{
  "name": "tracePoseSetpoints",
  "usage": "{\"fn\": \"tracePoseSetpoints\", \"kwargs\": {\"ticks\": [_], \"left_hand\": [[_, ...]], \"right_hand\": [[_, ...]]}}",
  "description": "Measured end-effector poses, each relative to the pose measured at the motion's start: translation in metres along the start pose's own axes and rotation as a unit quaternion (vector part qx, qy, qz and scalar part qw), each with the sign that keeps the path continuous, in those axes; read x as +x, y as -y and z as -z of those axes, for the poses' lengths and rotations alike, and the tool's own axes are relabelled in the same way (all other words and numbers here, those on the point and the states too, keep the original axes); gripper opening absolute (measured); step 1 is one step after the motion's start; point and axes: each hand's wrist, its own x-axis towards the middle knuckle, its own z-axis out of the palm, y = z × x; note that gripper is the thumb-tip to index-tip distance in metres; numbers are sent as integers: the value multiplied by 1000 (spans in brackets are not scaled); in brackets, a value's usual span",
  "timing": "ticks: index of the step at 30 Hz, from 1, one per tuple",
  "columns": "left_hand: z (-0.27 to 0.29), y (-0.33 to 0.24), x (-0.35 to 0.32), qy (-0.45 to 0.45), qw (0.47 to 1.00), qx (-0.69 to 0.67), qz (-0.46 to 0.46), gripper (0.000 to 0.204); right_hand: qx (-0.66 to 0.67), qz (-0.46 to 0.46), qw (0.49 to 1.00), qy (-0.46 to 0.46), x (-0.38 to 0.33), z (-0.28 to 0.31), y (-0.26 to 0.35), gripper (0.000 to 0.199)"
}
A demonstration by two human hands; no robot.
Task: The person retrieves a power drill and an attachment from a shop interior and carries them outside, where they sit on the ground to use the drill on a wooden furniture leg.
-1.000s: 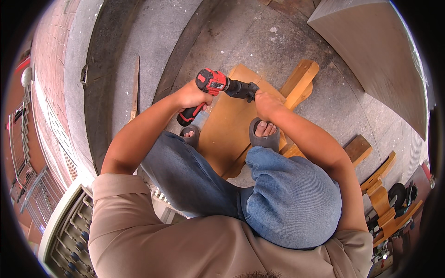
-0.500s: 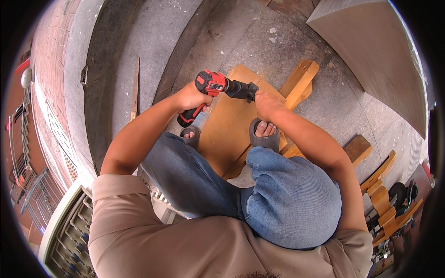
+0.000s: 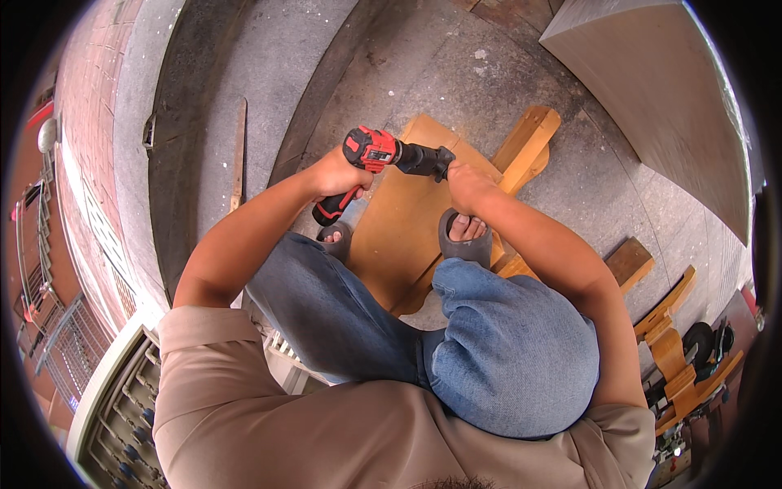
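A red and black cordless reciprocating saw (image 3: 376, 150) lies across the far part of a tan wooden board (image 3: 399, 220). My left hand (image 3: 336, 174) is wrapped round its grip, with the black lower end of the handle poking out below. The saw's black neck and flared front shoe point right, toward my right hand (image 3: 471, 187). Right-hand fingers are curled closed just beside the shoe, over the board's right edge; what they hold, if anything, is hidden. No blade shows. My sandalled right foot (image 3: 467, 231) rests on the board, and the left foot (image 3: 334, 236) is at its left edge.
Wooden pieces (image 3: 525, 147) stick out past the board's right side. A wood block (image 3: 629, 262) and more curved wooden parts (image 3: 672, 367) lie to the right. A large grey panel (image 3: 660, 98) stands far right. A thin strip (image 3: 239, 155) lies on the left step.
Almost nothing differs. My left forearm and the saw have shifted only very slightly; both hands keep their places.
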Motion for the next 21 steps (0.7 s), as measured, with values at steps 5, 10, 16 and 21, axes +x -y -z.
{"fn": "tracePoseSetpoints", "kwargs": {"ticks": [5,10,16,21], "left_hand": [[0,3,3,8,1000,-7,-7,16],[0,5,3,7,1000,-5,-11,16],[0,6,3,1,1000,-5,-8,16],[-1,3,2,-1,1000,-3,0,16]], "right_hand": [[7,2,1000,2,0,1,0,40],[5,3,1000,3,-2,4,1,39],[4,1,1000,7,-1,3,1,40],[5,2,1000,1,2,0,-1,40]]}}
